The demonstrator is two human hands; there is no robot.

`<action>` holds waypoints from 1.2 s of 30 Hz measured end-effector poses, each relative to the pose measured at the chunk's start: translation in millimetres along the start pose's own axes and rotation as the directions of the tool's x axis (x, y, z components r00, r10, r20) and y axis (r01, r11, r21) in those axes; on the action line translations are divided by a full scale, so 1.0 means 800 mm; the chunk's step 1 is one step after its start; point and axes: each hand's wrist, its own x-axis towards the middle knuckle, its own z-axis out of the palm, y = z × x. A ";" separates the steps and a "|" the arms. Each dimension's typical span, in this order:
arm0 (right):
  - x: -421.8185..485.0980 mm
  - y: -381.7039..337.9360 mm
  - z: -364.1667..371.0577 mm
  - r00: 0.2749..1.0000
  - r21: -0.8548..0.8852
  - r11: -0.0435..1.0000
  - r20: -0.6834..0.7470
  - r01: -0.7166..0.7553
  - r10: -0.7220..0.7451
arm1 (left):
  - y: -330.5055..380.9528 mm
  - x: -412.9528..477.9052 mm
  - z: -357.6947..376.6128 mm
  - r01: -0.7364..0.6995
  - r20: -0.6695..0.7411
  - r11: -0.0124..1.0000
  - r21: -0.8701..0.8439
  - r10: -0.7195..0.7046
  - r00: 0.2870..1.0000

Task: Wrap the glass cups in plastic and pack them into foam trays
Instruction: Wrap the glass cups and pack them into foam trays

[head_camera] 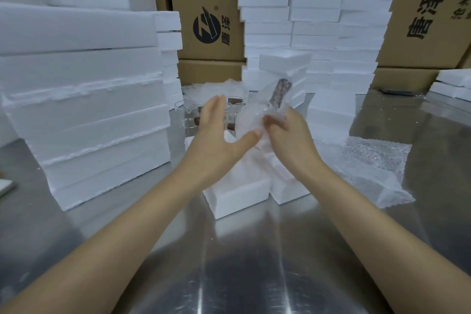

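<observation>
Your right grip (288, 132) has its fingers curled round a glass cup (251, 120) swathed in pimpled, cloudy bubble wrap (257, 109), held in the air above the bench (254, 262). The cup's brown, rod-like handle (280, 94) points up through the plastic. Your left grip (216, 135) is spread flat, fingers straight, with only the thumb tip touching the wrap. Directly below sit two blocky white foam trays (237, 196), side by side and square-edged. Bare clear cups (186, 115) stand just behind your left grip. Loose crinkled sheets (377, 160) lie to the right. A tall grainy foam stack (84, 109) walls in the left, and more stacks (316, 20) close off the back. The brushed-metal bench lies open toward you.
</observation>
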 end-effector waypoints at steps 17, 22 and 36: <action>-0.017 -0.006 0.017 0.948 0.024 0.968 0.198 0.248 -0.248 | 0.001 -0.001 -0.004 -0.127 -0.359 0.988 0.084 0.149 0.921; -0.015 -0.011 0.016 0.935 -0.017 0.961 0.234 0.277 -0.266 | 0.002 -0.006 0.004 -0.148 -0.347 0.965 0.215 0.217 0.912; -0.009 -0.001 0.009 0.967 0.164 0.973 0.169 0.162 -0.190 | -0.001 0.006 -0.016 -0.097 -0.043 0.966 0.241 0.111 0.993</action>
